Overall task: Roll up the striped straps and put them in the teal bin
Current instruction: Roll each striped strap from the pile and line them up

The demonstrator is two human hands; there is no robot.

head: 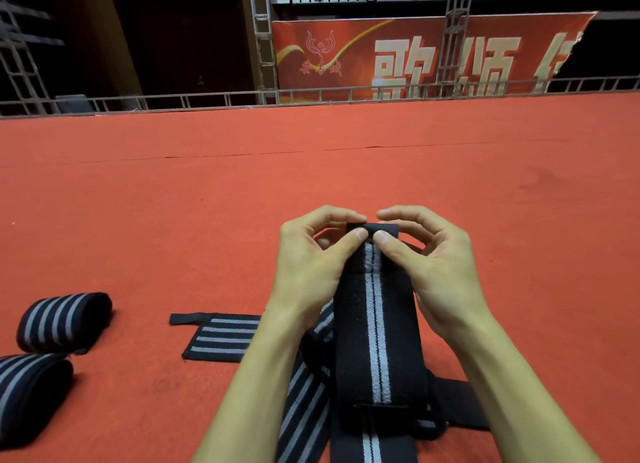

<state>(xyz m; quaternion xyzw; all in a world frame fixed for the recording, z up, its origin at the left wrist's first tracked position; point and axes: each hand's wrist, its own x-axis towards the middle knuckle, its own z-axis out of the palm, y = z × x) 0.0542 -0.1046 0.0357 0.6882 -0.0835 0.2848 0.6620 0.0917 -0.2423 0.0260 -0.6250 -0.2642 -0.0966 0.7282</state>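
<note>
A black strap with grey centre stripes (377,331) stretches away from me over the red carpet. My left hand (311,261) and my right hand (433,265) both pinch its far end between thumb and fingers, where the end is folded over into a small roll. Another striped strap (304,403) lies flat under it, running toward me. A third flat strap (221,338) lies to the left. Two rolled striped straps (64,320) (31,390) rest at the far left. No teal bin is in view.
The red carpet (311,171) spreads wide ahead. A metal railing (221,98) borders its far edge, with a red banner (415,57) and truss posts behind.
</note>
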